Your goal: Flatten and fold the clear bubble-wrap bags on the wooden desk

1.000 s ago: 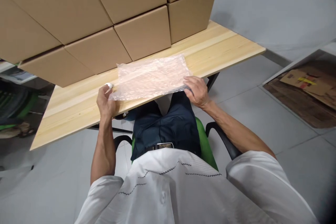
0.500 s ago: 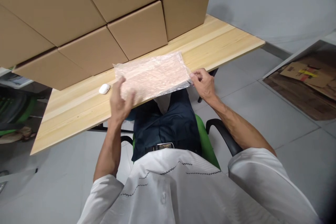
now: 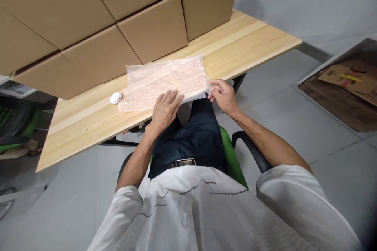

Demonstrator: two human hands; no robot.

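A crinkled, pinkish see-through plastic bag or sheet (image 3: 165, 76) lies spread on the wooden table, its near edge reaching the table's front edge. My left hand (image 3: 166, 110) rests flat on the near edge of the plastic, fingers stretched out. At the right corner of the plastic, my right hand (image 3: 221, 93) pinches it between thumb and fingers, just off the table's front edge. A small white rounded case (image 3: 116, 97), like an earbud case, sits by the left end of the plastic; neither hand touches it.
Stacked cardboard boxes (image 3: 153, 27) form a wall along the back of the wooden table (image 3: 253, 43). I sit on a green chair (image 3: 229, 157) with black armrests. On the floor at the right is an open container with flattened cardboard (image 3: 350, 76) inside.
My left hand has moved right from the left end of the plastic and now lies flat on its near edge. My right hand has shifted slightly left, still pinching the corner.
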